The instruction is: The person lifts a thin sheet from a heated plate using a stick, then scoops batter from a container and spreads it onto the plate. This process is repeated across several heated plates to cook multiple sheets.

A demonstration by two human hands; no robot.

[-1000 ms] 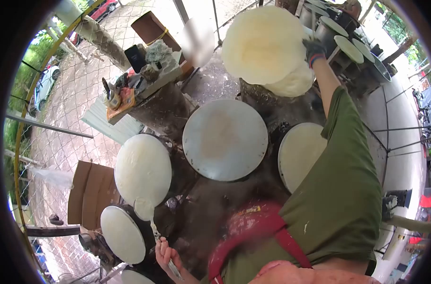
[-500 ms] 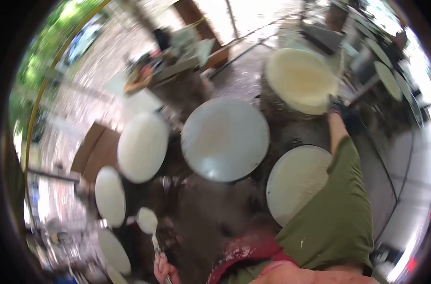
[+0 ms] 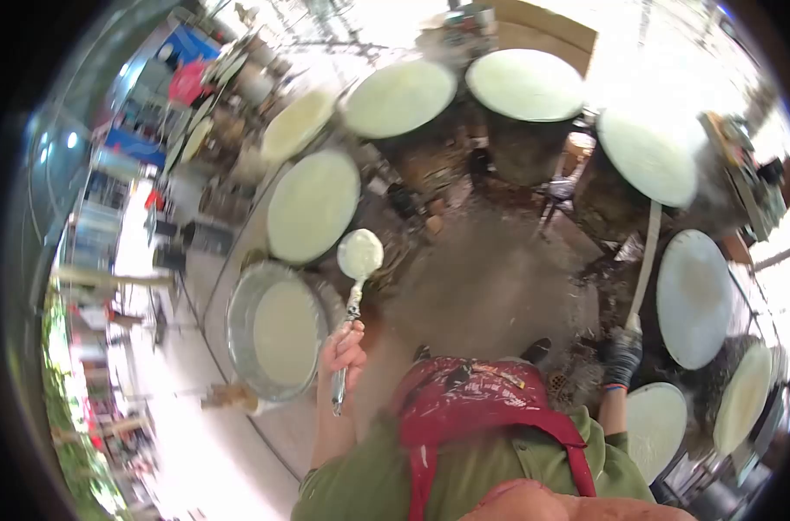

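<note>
My left hand (image 3: pixel 345 351) grips the metal handle of a ladle (image 3: pixel 359 253). Its round bowl is coated in white batter and points away from me. Just left of it stands a metal basin (image 3: pixel 241 306) filled with pale batter. My right hand (image 3: pixel 622 354), in a dark glove, holds a long pale stick (image 3: pixel 645 260) that reaches up toward a round white-coated plate (image 3: pixel 647 156). I wear a green shirt and a red apron (image 3: pixel 482 399).
Several round cooking plates ring me on dark stands: one at left (image 3: pixel 312 205), two at the top (image 3: pixel 400 97) (image 3: pixel 525 84), and a grey one at right (image 3: pixel 694 297). A dark floor patch (image 3: pixel 490 278) lies in the middle. Stalls and clutter fill the far left.
The view has swung round to a different part of the ring of plates. My right hand has come down from the lifted pale sheet and now holds a stick. The ladle stays in my left hand.
</note>
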